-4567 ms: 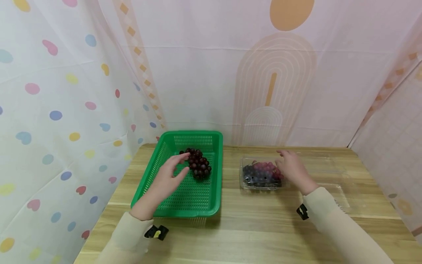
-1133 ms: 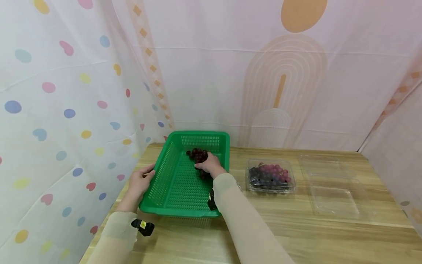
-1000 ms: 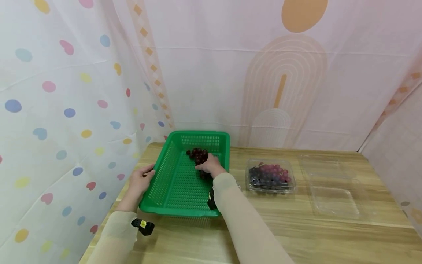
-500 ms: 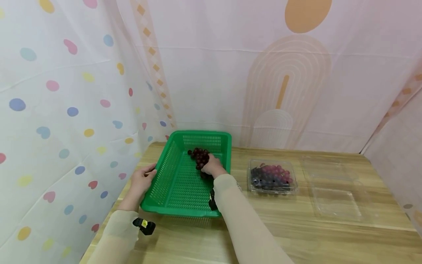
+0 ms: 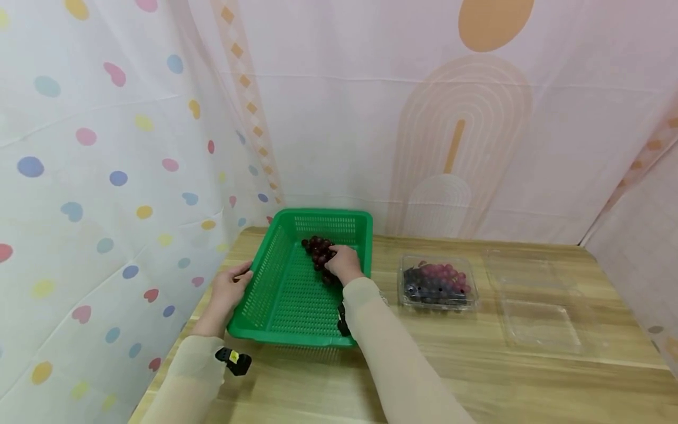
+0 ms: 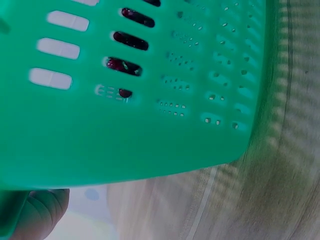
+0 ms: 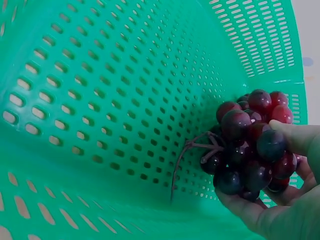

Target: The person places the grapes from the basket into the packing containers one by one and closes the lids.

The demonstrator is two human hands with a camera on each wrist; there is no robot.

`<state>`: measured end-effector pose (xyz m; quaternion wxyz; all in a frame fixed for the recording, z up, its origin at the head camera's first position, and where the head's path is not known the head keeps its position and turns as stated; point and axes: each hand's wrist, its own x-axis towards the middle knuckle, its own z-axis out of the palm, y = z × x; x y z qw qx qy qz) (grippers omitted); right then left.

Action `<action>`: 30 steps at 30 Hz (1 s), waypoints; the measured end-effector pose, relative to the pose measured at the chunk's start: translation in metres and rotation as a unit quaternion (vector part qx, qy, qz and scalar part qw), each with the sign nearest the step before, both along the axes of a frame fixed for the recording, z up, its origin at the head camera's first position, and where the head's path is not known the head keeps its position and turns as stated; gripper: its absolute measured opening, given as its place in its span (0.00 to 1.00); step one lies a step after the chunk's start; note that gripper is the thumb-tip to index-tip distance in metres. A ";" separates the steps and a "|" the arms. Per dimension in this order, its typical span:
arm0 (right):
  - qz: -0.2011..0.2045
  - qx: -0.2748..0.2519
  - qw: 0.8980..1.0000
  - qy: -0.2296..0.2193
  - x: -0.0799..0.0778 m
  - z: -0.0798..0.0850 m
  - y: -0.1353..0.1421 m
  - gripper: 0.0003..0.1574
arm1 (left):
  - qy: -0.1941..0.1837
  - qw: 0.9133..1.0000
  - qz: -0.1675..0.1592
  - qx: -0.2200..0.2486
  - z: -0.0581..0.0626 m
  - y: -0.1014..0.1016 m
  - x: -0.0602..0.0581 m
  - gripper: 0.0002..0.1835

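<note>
My left hand [image 5: 228,288] grips the left rim of the green plastic basket [image 5: 296,339]. In the left wrist view the basket's slotted wall fills most of the picture, and a digit of the left hand [image 6: 42,212] shows below its rim. Inside the basket lies a dark red bunch of grapes [image 5: 319,247]. My right hand [image 5: 345,265] reaches in over the right side and holds that bunch. The right wrist view shows fingers and thumb curled round the grapes [image 7: 250,145], with a bare stem [image 7: 181,160] sticking out against the basket floor.
Right of the basket stands a lidded transparent plastic box [image 5: 438,284] of red and dark grapes. Farther right, an open transparent plastic container [image 5: 540,321] lies on the wooden table [image 5: 424,359]. Patterned curtains [image 5: 339,141] hang behind and along both sides.
My left hand has gone from above the basket to its left rim. The right hand has left the plastic box for the grapes in the basket, its fingers shifting on them lately.
</note>
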<state>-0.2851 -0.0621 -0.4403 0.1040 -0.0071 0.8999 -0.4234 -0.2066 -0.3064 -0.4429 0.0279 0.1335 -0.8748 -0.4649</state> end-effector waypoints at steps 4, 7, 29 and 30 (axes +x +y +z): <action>0.002 -0.005 1.000 -0.002 -0.002 0.002 0.001 0.29 | 0.005 1.000 -0.002 -0.004 0.001 0.001 -0.001 0.23; 0.001 -0.005 1.000 -0.013 -0.005 0.004 0.001 0.28 | 0.005 1.000 -0.001 -0.004 0.001 0.001 -0.001 0.23; 0.045 -0.062 0.997 -0.013 -0.007 0.053 0.017 0.26 | -0.010 1.000 -0.006 0.006 -0.002 -0.003 -0.002 0.24; 0.054 -0.058 0.997 -0.002 -0.006 0.055 0.018 0.26 | -0.010 1.000 -0.006 0.007 -0.002 -0.003 -0.003 0.24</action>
